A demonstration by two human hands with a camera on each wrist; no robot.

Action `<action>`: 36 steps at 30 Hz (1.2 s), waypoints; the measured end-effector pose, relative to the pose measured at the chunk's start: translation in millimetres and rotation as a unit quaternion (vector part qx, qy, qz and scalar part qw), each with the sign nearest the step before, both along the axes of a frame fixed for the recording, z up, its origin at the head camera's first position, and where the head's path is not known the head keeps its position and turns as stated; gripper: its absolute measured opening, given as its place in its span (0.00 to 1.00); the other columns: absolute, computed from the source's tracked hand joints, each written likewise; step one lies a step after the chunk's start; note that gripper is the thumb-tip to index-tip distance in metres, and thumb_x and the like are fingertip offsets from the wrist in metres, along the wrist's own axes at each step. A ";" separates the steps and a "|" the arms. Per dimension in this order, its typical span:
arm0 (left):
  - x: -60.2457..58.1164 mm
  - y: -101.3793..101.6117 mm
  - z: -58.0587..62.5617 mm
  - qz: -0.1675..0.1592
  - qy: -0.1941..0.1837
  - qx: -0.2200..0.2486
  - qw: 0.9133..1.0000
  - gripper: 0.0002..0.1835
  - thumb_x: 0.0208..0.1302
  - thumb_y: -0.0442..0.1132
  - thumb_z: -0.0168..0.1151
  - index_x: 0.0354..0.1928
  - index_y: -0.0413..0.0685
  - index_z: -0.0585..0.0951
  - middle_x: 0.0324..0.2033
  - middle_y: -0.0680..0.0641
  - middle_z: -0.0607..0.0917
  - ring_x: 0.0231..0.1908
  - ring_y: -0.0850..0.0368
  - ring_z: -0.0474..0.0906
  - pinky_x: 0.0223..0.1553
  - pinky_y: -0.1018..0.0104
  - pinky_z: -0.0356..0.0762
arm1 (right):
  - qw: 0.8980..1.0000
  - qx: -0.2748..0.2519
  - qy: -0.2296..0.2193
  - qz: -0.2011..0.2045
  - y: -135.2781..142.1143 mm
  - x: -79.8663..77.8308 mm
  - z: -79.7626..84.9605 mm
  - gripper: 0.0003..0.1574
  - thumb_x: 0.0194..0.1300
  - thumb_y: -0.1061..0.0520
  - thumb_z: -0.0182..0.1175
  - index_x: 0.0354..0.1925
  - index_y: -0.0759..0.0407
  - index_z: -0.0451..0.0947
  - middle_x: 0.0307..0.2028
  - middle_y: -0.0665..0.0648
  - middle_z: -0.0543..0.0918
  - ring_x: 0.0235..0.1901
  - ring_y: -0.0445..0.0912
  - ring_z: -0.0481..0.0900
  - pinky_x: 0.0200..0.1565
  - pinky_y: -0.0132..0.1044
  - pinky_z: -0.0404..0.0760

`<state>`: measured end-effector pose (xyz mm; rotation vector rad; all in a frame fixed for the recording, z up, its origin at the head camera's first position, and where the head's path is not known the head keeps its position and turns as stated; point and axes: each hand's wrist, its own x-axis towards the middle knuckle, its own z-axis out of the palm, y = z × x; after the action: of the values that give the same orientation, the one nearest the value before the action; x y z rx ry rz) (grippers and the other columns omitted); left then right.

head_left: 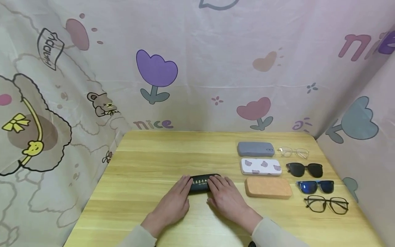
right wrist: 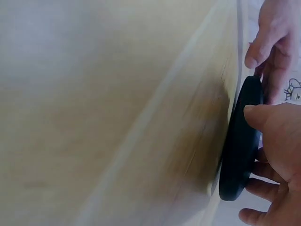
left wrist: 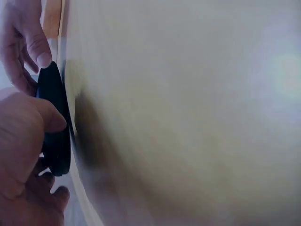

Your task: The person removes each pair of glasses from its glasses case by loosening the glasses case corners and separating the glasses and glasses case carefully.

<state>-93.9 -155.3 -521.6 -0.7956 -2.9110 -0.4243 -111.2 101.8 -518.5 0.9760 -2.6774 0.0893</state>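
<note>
A black glasses case (head_left: 200,187) with gold lettering on its lid lies on the wooden table in front of me. My left hand (head_left: 174,201) grips its left end, and my right hand (head_left: 226,199) holds the right end with fingers laid over the top. In the left wrist view, the left thumb lies against the near side of the dark case (left wrist: 57,150) while the other fingers are beyond it. The right wrist view likewise has the right thumb on the near side of the case (right wrist: 239,160), fingers on the far side.
To the right stand a grey case (head_left: 255,149), a white bear-print case (head_left: 260,166) and an orange case (head_left: 268,188). Beyond them lie clear glasses (head_left: 293,152), black sunglasses (head_left: 304,169), blue-lensed sunglasses (head_left: 315,186) and black-framed glasses (head_left: 326,204). A printed curtain (head_left: 197,68) surrounds the table (head_left: 148,154).
</note>
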 end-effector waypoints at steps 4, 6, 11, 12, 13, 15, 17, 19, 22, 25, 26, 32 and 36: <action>9.1 -2.1 1.5 -0.043 0.020 -0.004 0.999 0.32 0.74 0.40 0.59 0.77 0.39 0.69 0.78 0.40 0.67 0.79 0.44 0.61 0.75 0.49 0.66 | 1.000 -0.013 0.022 0.011 10.4 11.6 0.1 0.42 0.67 0.37 0.69 0.67 0.63 0.79 0.66 0.61 0.82 0.65 0.58 0.79 0.64 0.60 0.77; 13.1 -1.9 3.4 -0.060 0.022 -0.012 0.998 0.31 0.75 0.41 0.58 0.77 0.41 0.70 0.78 0.42 0.68 0.79 0.45 0.62 0.74 0.49 0.67 | 0.999 -0.018 0.038 0.016 16.7 18.0 -0.5 0.41 0.66 0.37 0.70 0.66 0.62 0.80 0.64 0.60 0.84 0.63 0.57 0.81 0.62 0.59 0.78; 22.7 3.7 7.0 -0.109 0.021 -0.042 0.993 0.30 0.77 0.41 0.56 0.77 0.43 0.70 0.78 0.43 0.68 0.79 0.47 0.62 0.74 0.51 0.67 | 0.998 -0.019 0.057 0.013 31.5 32.1 2.7 0.37 0.64 0.36 0.71 0.61 0.59 0.84 0.57 0.57 0.87 0.55 0.54 0.84 0.59 0.55 0.80; 24.6 6.0 7.4 -0.121 0.023 -0.045 0.991 0.30 0.77 0.41 0.56 0.77 0.43 0.70 0.78 0.43 0.68 0.79 0.47 0.62 0.74 0.52 0.67 | 0.998 -0.020 0.057 0.010 34.4 34.5 4.3 0.36 0.64 0.36 0.72 0.60 0.59 0.85 0.56 0.57 0.88 0.54 0.53 0.84 0.58 0.54 0.80; 26.2 8.7 7.7 -0.133 0.027 -0.049 0.990 0.30 0.76 0.41 0.56 0.77 0.43 0.70 0.78 0.43 0.68 0.79 0.47 0.63 0.74 0.52 0.67 | 0.998 -0.019 0.058 0.007 37.4 36.8 5.8 0.36 0.64 0.36 0.72 0.59 0.59 0.86 0.55 0.56 0.88 0.53 0.53 0.84 0.58 0.53 0.80; 29.3 15.0 7.9 -0.157 0.039 -0.057 0.985 0.30 0.76 0.40 0.56 0.77 0.42 0.70 0.78 0.43 0.69 0.78 0.48 0.64 0.74 0.53 0.68 | 0.998 -0.019 0.059 0.002 43.2 41.3 8.9 0.34 0.63 0.36 0.72 0.56 0.58 0.87 0.52 0.56 0.89 0.51 0.51 0.84 0.56 0.51 0.80; 32.1 22.0 8.1 -0.178 0.047 -0.066 0.981 0.30 0.76 0.40 0.56 0.77 0.42 0.70 0.78 0.43 0.69 0.78 0.48 0.64 0.74 0.55 0.69 | 0.998 -0.018 0.064 0.001 49.0 45.7 11.4 0.33 0.62 0.36 0.73 0.54 0.59 0.88 0.51 0.55 0.89 0.49 0.51 0.84 0.54 0.49 0.81; 34.7 29.8 9.5 -0.198 0.048 -0.078 0.976 0.31 0.76 0.41 0.55 0.78 0.42 0.69 0.79 0.43 0.68 0.78 0.49 0.63 0.73 0.56 0.69 | 0.997 -0.016 0.069 0.001 54.4 49.8 13.9 0.32 0.62 0.36 0.73 0.51 0.59 0.89 0.49 0.55 0.89 0.48 0.50 0.84 0.51 0.48 0.82; 37.4 44.1 12.4 -0.226 0.048 -0.098 0.968 0.32 0.76 0.42 0.55 0.79 0.42 0.67 0.79 0.42 0.66 0.79 0.49 0.62 0.74 0.58 0.68 | 0.998 -0.010 0.068 -0.010 61.1 54.5 19.6 0.28 0.60 0.40 0.75 0.48 0.60 0.89 0.46 0.54 0.89 0.46 0.49 0.84 0.49 0.47 0.82; 38.6 61.1 15.0 -0.242 0.067 -0.121 0.960 0.34 0.74 0.44 0.56 0.79 0.41 0.67 0.79 0.41 0.66 0.79 0.48 0.62 0.75 0.60 0.67 | 0.998 0.011 0.053 -0.035 66.3 57.5 27.1 0.21 0.56 0.49 0.77 0.44 0.61 0.89 0.43 0.54 0.90 0.44 0.49 0.84 0.49 0.47 0.83; 38.5 66.9 15.1 -0.245 0.078 -0.130 0.958 0.35 0.73 0.44 0.57 0.79 0.41 0.67 0.79 0.41 0.66 0.79 0.48 0.62 0.75 0.60 0.66 | 0.998 0.019 0.045 -0.045 67.7 58.4 30.2 0.19 0.55 0.52 0.76 0.43 0.61 0.89 0.43 0.55 0.90 0.44 0.50 0.85 0.49 0.47 0.83; 37.0 97.9 16.2 -0.247 0.107 -0.173 0.947 0.36 0.73 0.48 0.58 0.79 0.44 0.68 0.79 0.43 0.67 0.79 0.50 0.61 0.76 0.61 0.64 | 0.992 0.059 -0.010 -0.114 75.4 62.3 44.3 0.14 0.54 0.61 0.72 0.41 0.63 0.88 0.43 0.59 0.90 0.45 0.52 0.87 0.50 0.48 0.84; 36.5 114.5 18.3 -0.240 0.089 -0.185 0.949 0.35 0.75 0.50 0.56 0.80 0.47 0.65 0.80 0.45 0.65 0.80 0.51 0.59 0.76 0.62 0.63 | 0.984 0.071 -0.063 -0.150 81.5 65.0 49.4 0.16 0.58 0.64 0.69 0.46 0.67 0.87 0.47 0.62 0.89 0.49 0.56 0.86 0.53 0.50 0.84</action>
<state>-57.5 -40.7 -503.3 -1.5180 -2.6347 0.1724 -46.2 183.3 -469.1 0.6110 -2.9476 -0.1067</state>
